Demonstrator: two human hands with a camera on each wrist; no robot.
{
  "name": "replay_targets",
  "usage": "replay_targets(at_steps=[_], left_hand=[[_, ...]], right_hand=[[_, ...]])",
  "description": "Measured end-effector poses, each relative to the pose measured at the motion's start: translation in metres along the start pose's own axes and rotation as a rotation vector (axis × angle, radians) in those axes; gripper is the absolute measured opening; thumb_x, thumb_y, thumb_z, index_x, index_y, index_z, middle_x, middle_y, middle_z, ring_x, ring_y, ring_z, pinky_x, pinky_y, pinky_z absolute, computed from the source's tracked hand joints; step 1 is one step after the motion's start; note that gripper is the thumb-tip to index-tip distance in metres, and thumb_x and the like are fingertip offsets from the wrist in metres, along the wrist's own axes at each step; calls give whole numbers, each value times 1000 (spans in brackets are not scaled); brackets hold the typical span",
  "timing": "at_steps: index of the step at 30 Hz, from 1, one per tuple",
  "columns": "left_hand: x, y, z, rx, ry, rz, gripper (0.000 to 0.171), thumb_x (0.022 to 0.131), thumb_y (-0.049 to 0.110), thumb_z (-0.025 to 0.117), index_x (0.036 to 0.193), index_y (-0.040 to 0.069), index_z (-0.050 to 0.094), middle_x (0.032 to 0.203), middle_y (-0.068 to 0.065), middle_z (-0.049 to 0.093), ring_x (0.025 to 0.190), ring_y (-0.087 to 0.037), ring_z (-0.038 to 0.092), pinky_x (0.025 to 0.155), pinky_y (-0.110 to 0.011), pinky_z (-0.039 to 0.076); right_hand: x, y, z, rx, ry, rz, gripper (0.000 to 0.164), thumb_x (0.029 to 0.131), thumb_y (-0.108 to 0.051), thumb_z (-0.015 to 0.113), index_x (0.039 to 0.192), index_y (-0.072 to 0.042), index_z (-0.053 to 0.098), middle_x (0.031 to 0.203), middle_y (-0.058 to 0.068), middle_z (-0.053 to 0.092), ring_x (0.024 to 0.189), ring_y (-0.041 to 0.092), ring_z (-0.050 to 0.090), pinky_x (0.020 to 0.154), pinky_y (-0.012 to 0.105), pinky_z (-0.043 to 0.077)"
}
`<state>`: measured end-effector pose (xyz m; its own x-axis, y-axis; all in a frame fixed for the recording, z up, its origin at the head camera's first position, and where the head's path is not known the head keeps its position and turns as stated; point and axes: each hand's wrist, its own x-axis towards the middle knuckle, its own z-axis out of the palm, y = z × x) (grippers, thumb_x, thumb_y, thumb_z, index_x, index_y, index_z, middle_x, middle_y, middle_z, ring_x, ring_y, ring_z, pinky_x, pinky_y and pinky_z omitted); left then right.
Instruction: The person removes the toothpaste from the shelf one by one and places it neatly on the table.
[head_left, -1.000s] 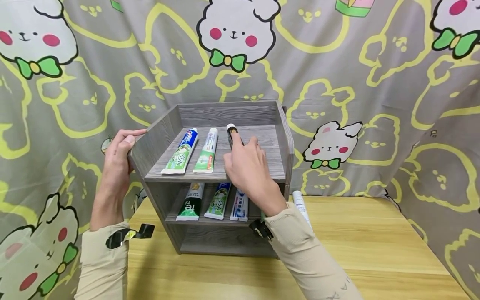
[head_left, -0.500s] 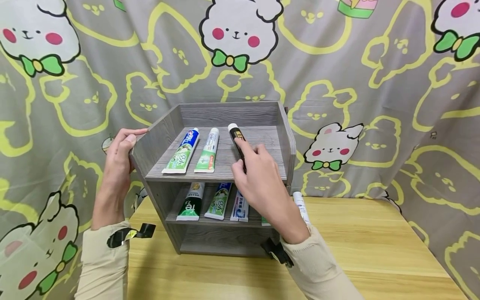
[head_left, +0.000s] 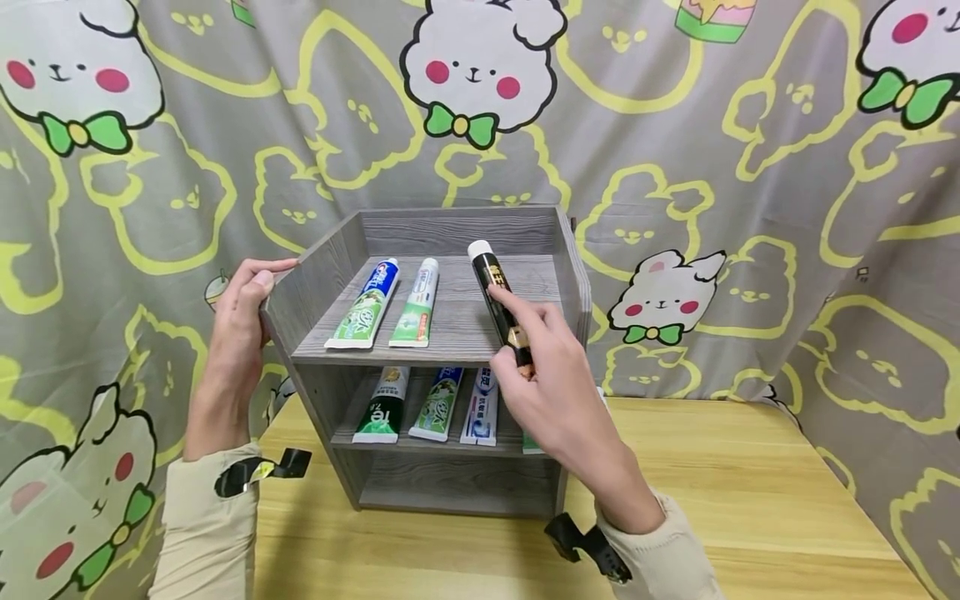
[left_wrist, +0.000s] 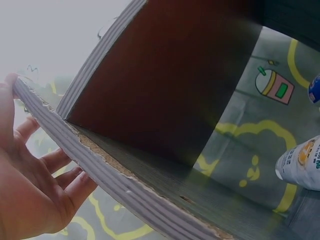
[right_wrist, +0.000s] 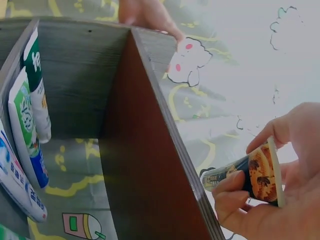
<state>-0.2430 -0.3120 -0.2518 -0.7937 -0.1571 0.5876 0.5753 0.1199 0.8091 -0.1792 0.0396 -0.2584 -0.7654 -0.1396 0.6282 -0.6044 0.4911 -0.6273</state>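
Note:
A grey wooden shelf unit (head_left: pixel 322 271) stands on the table. My right hand (head_left: pixel 551 383) pinches the crimped end of a black toothpaste tube (head_left: pixel 501 304) with a white cap, lifted above the top shelf's front right; the same black tube (right_wrist: pixel 250 176) shows in the right wrist view. My left hand (head_left: pixel 238 321) grips the shelf's left side wall (left_wrist: pixel 100 170), thumb on its top edge. Two green and white tubes (head_left: pixel 363 304) (head_left: pixel 415 302) lie side by side on the top shelf. Three more tubes (head_left: pixel 435 402) lie on the lower shelf.
A light wooden table (head_left: pixel 750 492) carries the shelf unit. A grey curtain printed with bunnies (head_left: pixel 675 167) hangs close behind and to both sides. A green edge of another tube (head_left: pixel 531 444) shows at the lower shelf's right.
My right hand has drawn back toward me and to the right, lifting the black tube off the top shelf. The left hand has stayed on the side wall.

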Motion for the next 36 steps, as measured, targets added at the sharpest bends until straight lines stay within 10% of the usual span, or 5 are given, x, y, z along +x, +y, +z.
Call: replay_targets(at_steps=[13,23,31,36], left_hand=[[0,0,1,-5,15,0,35,105,32,48,126,10,66,105,-11,62,73,-17,60,55,-25,48],[1,1,1,-27,40,5,34,105,29,48,123,8,67,99,-10,64,71,-17,58,53,-25,45],[3,2,3,-32,21,-6,35,105,31,49,125,10,67,101,-10,64,71,-16,60,55,-25,48],[1,1,2,-11,33,-8,35,105,32,48,125,11,67,107,-11,62,77,-19,58,57,-26,47]], right_hand=[[-25,8,-25,204,-6,-70,58,99,1,52,143,-36,55,110,-1,54,58,16,48,50,29,43],[-43,14,-47,344,114,-143,50,97,11,53,139,-13,63,127,2,55,52,13,47,39,24,33],[-55,44,-57,547,176,-186,45,95,17,41,135,5,58,90,7,48,52,12,41,43,27,30],[-62,56,-66,575,151,-125,51,95,16,30,138,5,56,100,11,53,58,17,52,39,31,31]])
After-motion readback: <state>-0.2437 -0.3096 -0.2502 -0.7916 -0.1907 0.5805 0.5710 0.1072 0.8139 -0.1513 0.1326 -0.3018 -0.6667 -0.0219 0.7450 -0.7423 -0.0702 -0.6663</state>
